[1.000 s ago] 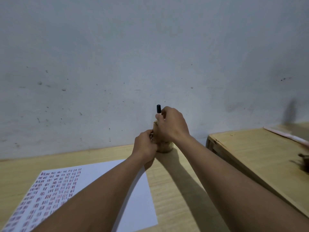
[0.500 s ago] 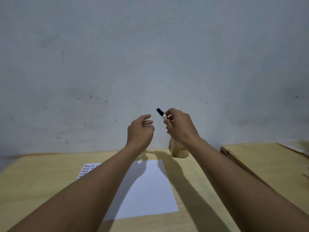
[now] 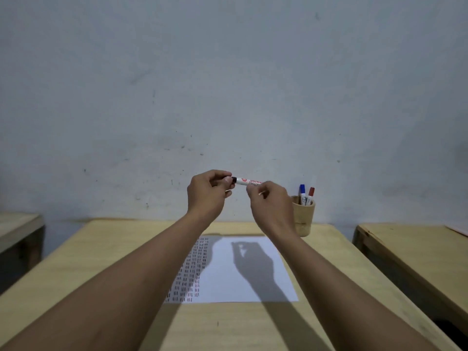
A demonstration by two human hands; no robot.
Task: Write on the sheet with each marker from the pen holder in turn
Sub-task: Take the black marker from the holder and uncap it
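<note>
Both hands hold the black-capped marker (image 3: 244,181) level above the sheet (image 3: 243,269): left hand (image 3: 207,196) pinches its cap, right hand (image 3: 269,203) its barrel. The left columns are already written; blue marker (image 3: 302,190) and red marker (image 3: 310,195) wait in the pen holder (image 3: 304,219), right of the grip.

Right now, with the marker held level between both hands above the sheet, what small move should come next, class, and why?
Probably pull the black cap off. The left hand pinches the capped end while the right hand grips the barrel of the marker, and nothing can be written on the sheet until the tip is bare.
</note>
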